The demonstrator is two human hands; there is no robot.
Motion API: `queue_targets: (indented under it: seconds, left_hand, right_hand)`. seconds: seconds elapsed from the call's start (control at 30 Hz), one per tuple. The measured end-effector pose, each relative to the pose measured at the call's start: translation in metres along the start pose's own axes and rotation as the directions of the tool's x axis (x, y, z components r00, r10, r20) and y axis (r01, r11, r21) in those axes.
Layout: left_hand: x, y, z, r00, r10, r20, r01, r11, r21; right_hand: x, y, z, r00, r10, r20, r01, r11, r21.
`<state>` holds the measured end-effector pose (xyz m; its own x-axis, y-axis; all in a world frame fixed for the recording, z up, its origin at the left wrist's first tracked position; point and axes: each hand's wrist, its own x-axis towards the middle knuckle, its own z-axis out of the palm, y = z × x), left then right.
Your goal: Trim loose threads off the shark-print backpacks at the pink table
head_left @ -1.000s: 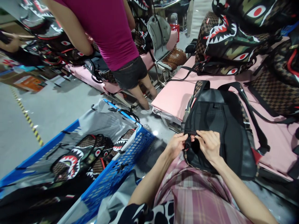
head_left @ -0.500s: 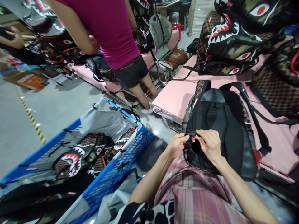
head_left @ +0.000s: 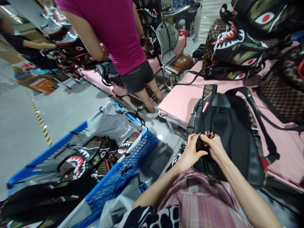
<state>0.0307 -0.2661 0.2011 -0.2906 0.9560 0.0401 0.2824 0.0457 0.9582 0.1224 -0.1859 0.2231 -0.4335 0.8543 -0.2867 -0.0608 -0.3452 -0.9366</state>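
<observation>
Right hand curled around a dark pointed tool, apparently small scissors; left hand half spread, thumb apart from the fingers, dark strap material between them, its grip uncertain. Half a second earlier, both hands pinched at the backpack's left edge; they now meet farther over its back, and a red label shows clearly, suggesting that the work has shifted from that edge. The black-backed backpack lies back upward on the pink worktop, overhanging towards the lap. Beyond it, shark-faced backpacks are piled. At left, a lined blue crate holds others; ahead stands a co-worker in magenta.
</observation>
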Motion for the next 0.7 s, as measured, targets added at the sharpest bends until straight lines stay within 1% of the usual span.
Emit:
queue_targets:
  seconds: [0.07,0.1,0.13,0.17,0.2,0.27,0.33,0.37,0.4,0.43,0.47,0.5,0.53,0.57,0.6,0.63,0.67,0.7]
  left_hand:
    - [-0.005,-0.010,0.006,0.997,0.003,-0.082,0.000,0.999,0.037]
    - [-0.007,-0.017,0.004,0.996,-0.006,-0.089,0.012,0.997,0.070]
    - [-0.009,-0.026,-0.001,0.997,-0.048,-0.065,0.054,0.994,0.100]
    - [-0.012,-0.036,-0.010,0.992,-0.121,-0.023,0.123,0.984,0.126]
    - [-0.016,-0.047,-0.023,0.977,-0.213,0.020,0.208,0.967,0.147]
    - [-0.029,-0.067,-0.057,0.909,-0.412,0.061,0.400,0.905,0.149]
    - [-0.046,-0.079,-0.091,0.854,-0.513,0.080,0.503,0.856,0.118]
    - [-0.054,-0.079,-0.103,0.833,-0.544,0.105,0.534,0.838,0.109]
    - [-0.059,-0.074,-0.111,0.813,-0.565,0.137,0.562,0.825,0.067]
    - [-0.061,-0.066,-0.112,0.799,-0.575,0.178,0.589,0.807,-0.037]
    - [-0.060,-0.053,-0.109,0.795,-0.566,0.220,0.604,0.772,-0.199]
    - [-0.054,-0.037,-0.101,0.805,-0.537,0.252,0.590,0.682,-0.432]
    - [-0.045,-0.020,-0.089,0.826,-0.494,0.271,0.526,0.503,-0.686]
    - [-0.034,-0.002,-0.077,0.854,-0.445,0.268,0.425,0.303,-0.853]
    - [-0.021,0.016,-0.064,0.871,-0.406,0.276,0.356,0.135,-0.925]
    - [-0.009,0.031,-0.053,0.881,-0.382,0.279,0.307,0.013,-0.952]
    - [0.001,0.044,-0.044,0.886,-0.369,0.281,0.274,-0.070,-0.959]
    - [0.009,0.054,-0.037,0.885,-0.365,0.287,0.261,-0.119,-0.958]
  right_hand:
    - [0.002,-0.006,0.004,0.999,-0.007,-0.031,0.009,0.997,0.082]
    - [0.004,-0.009,0.005,0.999,-0.009,-0.052,0.016,0.992,0.124]
    - [0.006,-0.013,0.005,0.997,-0.014,-0.077,0.026,0.986,0.166]
    - [0.008,-0.017,0.003,0.994,-0.020,-0.107,0.042,0.978,0.205]
    - [0.010,-0.021,0.000,0.990,-0.027,-0.141,0.061,0.969,0.240]
    - [0.017,-0.027,-0.009,0.976,-0.036,-0.214,0.099,0.950,0.296]
    - [0.025,-0.029,-0.019,0.962,-0.034,-0.269,0.124,0.938,0.325]
    - [0.030,-0.029,-0.022,0.957,-0.037,-0.289,0.135,0.936,0.325]
    - [0.034,-0.027,-0.024,0.952,-0.044,-0.302,0.142,0.940,0.311]
    - [0.038,-0.024,-0.025,0.951,-0.055,-0.303,0.142,0.951,0.276]
    - [0.041,-0.021,-0.024,0.957,-0.065,-0.282,0.129,0.968,0.216]
    - [0.042,-0.017,-0.023,0.969,-0.077,-0.235,0.110,0.985,0.130]
    - [0.040,-0.014,-0.022,0.981,-0.089,-0.173,0.094,0.995,0.024]
    - [0.036,-0.012,-0.020,0.988,-0.098,-0.116,0.089,0.992,-0.085]
    - [0.028,-0.010,-0.020,0.991,-0.108,-0.079,0.093,0.980,-0.176]
    - [0.017,-0.010,-0.020,0.991,-0.122,-0.063,0.103,0.965,-0.239]
    - [0.005,-0.011,-0.020,0.989,-0.134,-0.058,0.113,0.954,-0.277]
    - [-0.009,-0.012,-0.021,0.989,-0.137,-0.050,0.116,0.947,-0.299]
